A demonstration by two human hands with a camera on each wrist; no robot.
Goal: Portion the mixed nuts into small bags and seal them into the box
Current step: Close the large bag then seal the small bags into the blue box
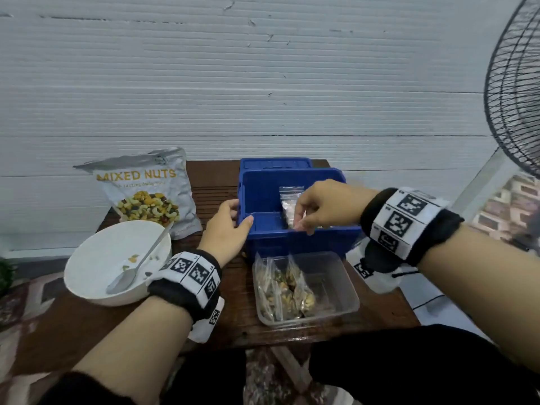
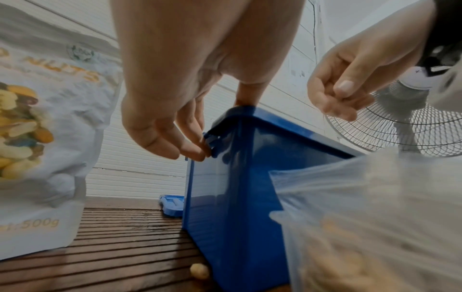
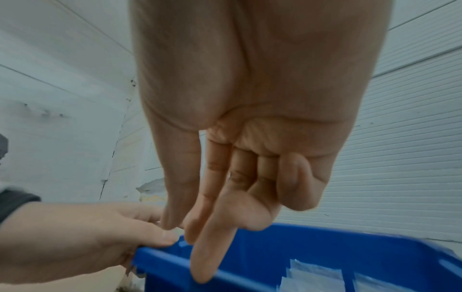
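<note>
Right hand pinches a small zip bag inside the blue box; left hand grips the rim. Bag may topple once released.

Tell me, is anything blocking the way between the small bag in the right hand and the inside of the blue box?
Nothing visible does. The right hand holds the small bag already inside the open blue box, beside a divider. The lid lies behind; the left hand only grips the rim.

Head cam high, facing fwd/down over table, wrist cams low, close, looking along palms, all 3 views share blue box w/ both hands at rim
</note>
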